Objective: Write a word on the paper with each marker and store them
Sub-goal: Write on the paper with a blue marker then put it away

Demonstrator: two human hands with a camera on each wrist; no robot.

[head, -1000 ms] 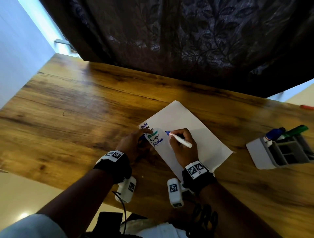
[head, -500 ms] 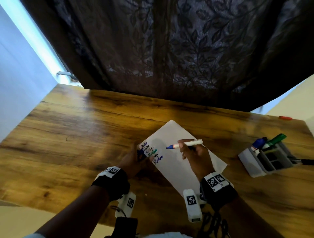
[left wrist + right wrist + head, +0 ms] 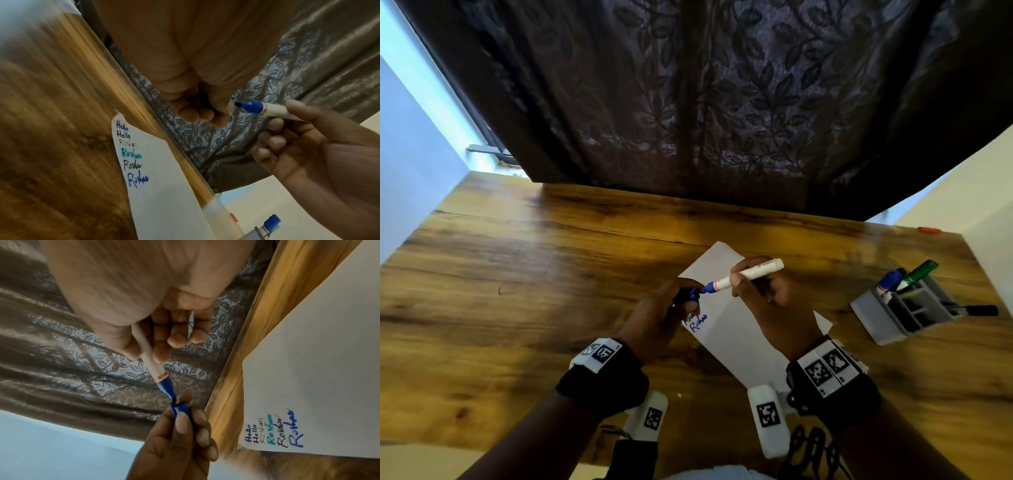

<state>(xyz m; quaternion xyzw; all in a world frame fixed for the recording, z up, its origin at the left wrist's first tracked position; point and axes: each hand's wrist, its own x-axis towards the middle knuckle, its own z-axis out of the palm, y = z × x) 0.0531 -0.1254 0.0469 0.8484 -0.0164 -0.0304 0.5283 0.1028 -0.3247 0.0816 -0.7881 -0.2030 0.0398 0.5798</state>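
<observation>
Six words on my paper (image 3: 736, 329); right hand (image 3: 774, 298) grips blue marker (image 3: 743, 275), left hand (image 3: 657, 318) pinches cap (image 3: 180, 409); capping, storing remain.

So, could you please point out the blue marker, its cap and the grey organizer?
blue marker (image 3: 748, 274): head view, white barrel.
blue cap (image 3: 180, 409): right wrist view, open end.
grey organizer (image 3: 868, 310): head view, left outer wall.

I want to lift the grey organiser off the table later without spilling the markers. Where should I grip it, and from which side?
Probably by the two long outer walls of the grey organiser, coming down from above at its bare near end. The blue marker and green marker stick out at the far end, and a black marker juts past its right side, so the near end looks freest.
</observation>
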